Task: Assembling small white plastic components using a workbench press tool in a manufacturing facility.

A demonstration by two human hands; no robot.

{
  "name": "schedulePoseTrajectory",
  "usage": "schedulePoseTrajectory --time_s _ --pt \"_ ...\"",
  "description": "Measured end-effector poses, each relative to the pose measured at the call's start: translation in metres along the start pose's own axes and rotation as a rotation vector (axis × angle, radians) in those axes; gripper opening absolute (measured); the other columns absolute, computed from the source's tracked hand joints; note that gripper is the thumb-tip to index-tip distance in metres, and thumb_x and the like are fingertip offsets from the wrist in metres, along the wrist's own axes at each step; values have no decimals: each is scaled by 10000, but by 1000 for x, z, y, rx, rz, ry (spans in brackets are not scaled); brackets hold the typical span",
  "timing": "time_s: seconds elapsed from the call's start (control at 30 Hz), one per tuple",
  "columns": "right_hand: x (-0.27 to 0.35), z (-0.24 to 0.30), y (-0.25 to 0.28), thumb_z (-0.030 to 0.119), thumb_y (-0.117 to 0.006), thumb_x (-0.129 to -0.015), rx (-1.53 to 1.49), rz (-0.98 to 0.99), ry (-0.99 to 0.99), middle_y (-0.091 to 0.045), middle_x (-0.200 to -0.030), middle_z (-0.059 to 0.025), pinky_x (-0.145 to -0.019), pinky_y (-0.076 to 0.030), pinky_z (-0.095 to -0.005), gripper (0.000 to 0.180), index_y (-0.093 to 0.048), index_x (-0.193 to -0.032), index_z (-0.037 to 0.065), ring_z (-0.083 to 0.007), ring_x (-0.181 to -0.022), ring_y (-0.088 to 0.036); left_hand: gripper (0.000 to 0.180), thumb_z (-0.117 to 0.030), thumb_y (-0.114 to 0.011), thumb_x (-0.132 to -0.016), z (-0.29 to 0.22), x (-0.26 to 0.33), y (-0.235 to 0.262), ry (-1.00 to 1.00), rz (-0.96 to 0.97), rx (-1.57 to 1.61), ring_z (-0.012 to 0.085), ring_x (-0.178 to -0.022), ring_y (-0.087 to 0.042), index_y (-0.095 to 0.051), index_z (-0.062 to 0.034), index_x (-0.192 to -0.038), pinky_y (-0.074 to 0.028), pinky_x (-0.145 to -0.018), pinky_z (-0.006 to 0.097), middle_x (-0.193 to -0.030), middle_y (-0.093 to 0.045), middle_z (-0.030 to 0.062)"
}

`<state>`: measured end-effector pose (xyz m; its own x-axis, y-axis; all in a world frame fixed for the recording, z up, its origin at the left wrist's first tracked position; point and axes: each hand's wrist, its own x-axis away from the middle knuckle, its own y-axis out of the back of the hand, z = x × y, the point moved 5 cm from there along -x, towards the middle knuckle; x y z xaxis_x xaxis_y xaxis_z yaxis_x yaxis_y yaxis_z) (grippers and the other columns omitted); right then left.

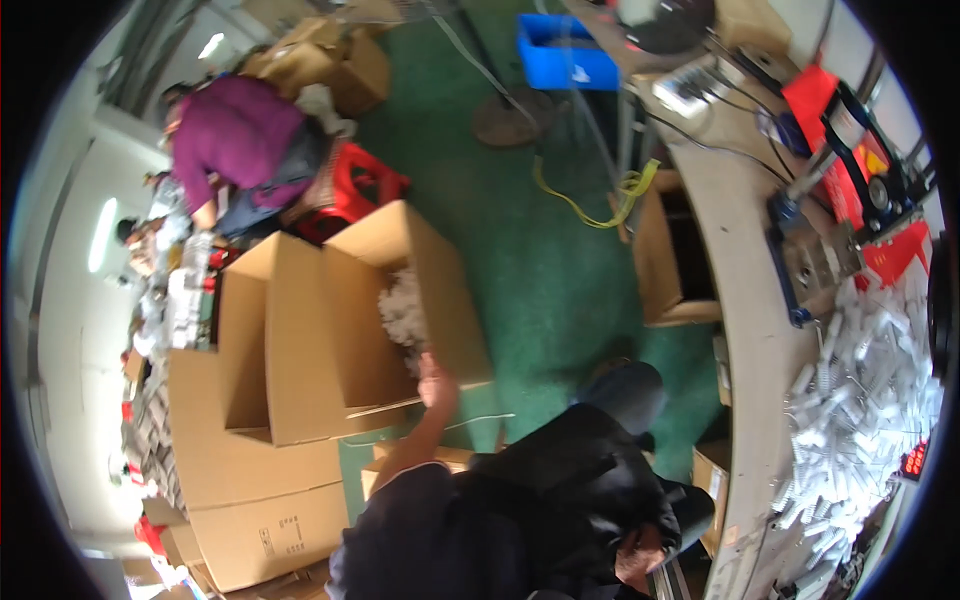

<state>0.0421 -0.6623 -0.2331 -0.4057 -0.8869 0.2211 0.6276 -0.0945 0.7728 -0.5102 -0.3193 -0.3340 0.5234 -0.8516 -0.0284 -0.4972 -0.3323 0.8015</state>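
An open cardboard box (400, 250) lies tipped on the green floor, with a heap of small white pieces (403, 310) inside. My left hand (435, 382) reaches out from a dark sleeve to the box's opening, just below the white pieces and against the inner wall; its fingers are hard to make out. My right hand (640, 558) sits low by my dark-clothed lap, next to the workbench edge, mostly hidden by the sleeve.
More large cardboard boxes (250, 470) stand at the left. A curved workbench (750, 330) on the right carries a pile of white parts (865, 400) and a blue-framed machine (800, 260). Another person in a purple top (240, 130) bends over near a red stool (365, 185). A blue bin (565, 50) stands beyond.
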Motion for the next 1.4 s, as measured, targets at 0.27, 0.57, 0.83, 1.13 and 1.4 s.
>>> schedulePoseTrajectory --time_s 0.27,0.57,0.83,1.13,1.4 --pt "8 16 50 81 -644 -940 43 -498 238 -650 -807 -211 -673 -509 -484 72 -689 -930 26 -427 -754 -646 706 -281 -587 -948 -45 16 14 322 341 -317 410 -1132 -694 -343 -96 -1585 -557 -941 515 -1279 -694 220" --pt "75 16 198 92 -645 -983 363 -830 207 -667 -880 -215 -719 -519 -481 110 -689 -969 -8 -423 -818 -647 245 -260 -634 -896 -44 -3 -23 64 367 -438 338 -1062 -741 -793 -100 -991 -609 -842 469 -1081 -768 163" --pt "33 66 216 -39 -708 -858 159 -629 307 -584 -719 -144 -568 -463 -437 135 -602 -879 42 -354 -613 -589 316 -300 -706 -868 -2 -36 -36 91 332 -378 324 -977 -766 -797 -72 -1065 -607 -767 450 -1060 -781 168" --pt "39 59 218 -5 -738 -822 190 -637 189 -541 -661 -96 -504 -421 -391 164 -596 -863 66 -269 -532 -540 449 -393 -680 -913 -183 41 -115 -38 412 -278 426 -1068 -716 -770 28 -1042 -568 -925 516 -1113 -744 257" --pt "36 65 215 -7 -750 -785 230 -665 206 -576 -686 -88 -516 -454 -379 199 -593 -878 73 -279 -562 -584 467 -417 -659 -950 -346 111 -217 -21 540 -16 424 -1073 -713 -774 25 -1044 -560 -929 514 -1126 -744 252"
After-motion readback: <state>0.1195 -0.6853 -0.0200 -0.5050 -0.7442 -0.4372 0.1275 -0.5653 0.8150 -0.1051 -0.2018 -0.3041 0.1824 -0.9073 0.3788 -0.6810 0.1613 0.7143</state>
